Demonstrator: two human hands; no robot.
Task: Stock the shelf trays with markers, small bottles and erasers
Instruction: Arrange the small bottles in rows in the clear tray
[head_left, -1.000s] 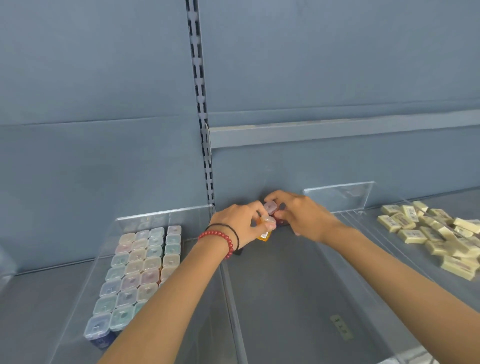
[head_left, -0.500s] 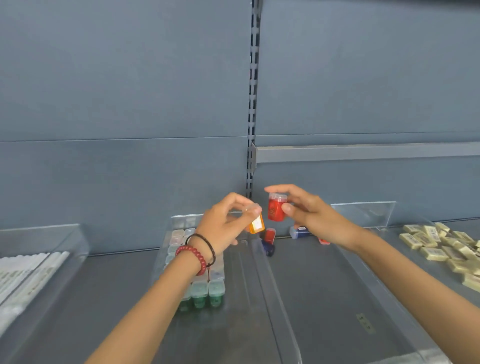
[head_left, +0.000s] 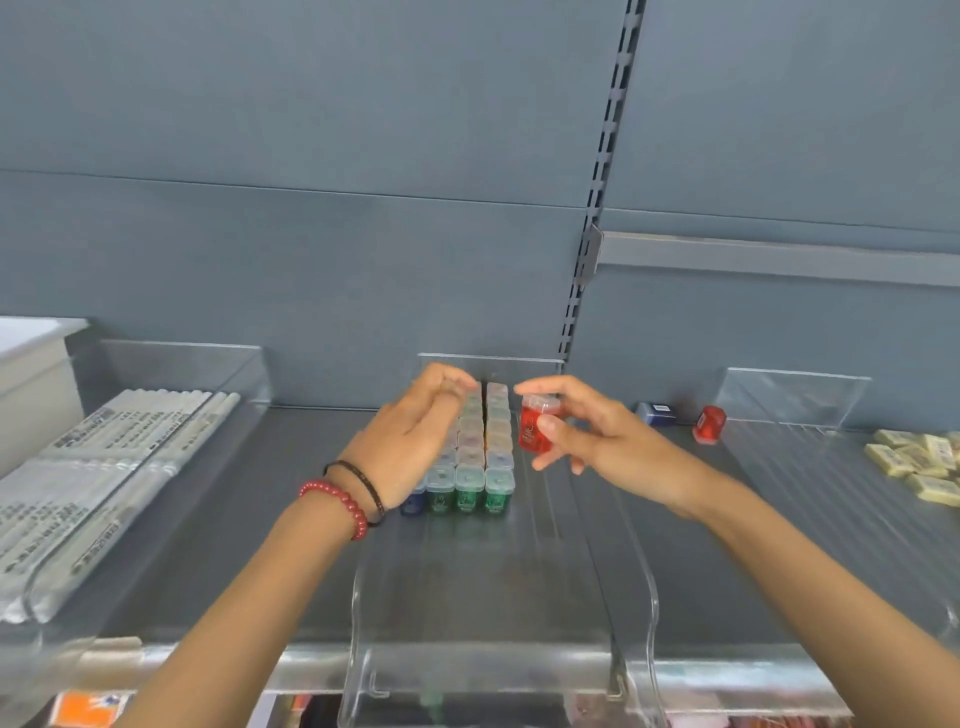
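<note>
Right hand (head_left: 597, 441) pinches a red bottle (head_left: 535, 432) upright between thumb and fingers, just right of the bottle rows (head_left: 478, 457) in the middle tray (head_left: 493, 577), likely to start the free right-hand column. Left hand (head_left: 410, 436) hovers curled over the rows; whether it holds anything cannot be told.

red btl (head_left: 537, 428); green front-row btls (head_left: 470, 493); cream erasers (head_left: 917, 460); red bead bracelet (head_left: 337, 503).
</note>
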